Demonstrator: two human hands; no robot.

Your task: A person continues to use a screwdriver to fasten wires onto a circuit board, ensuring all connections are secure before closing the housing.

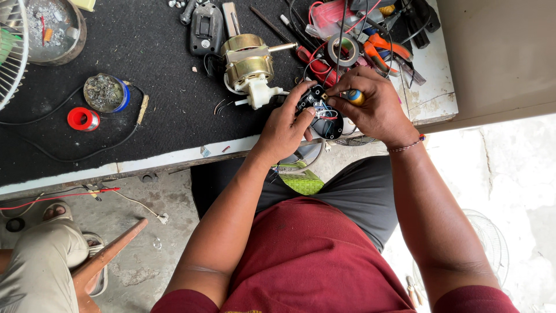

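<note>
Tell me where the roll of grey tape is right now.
In the head view the roll of grey tape lies at the bench's far right, among the tangled wires and orange-handled pliers, just beyond the right hand.

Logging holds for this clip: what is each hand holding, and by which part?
Left hand grips the black wired housing by its left edge. Right hand holds a screwdriver by its blue-and-yellow handle.

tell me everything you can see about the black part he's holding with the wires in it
The black part is a small rounded housing, plastic by its look, open side up, with red, blue and white wires inside. It is held at the bench edge: the left hand grips its left side, the right hand presses a yellow-and-blue-handled tool toward it.
</note>
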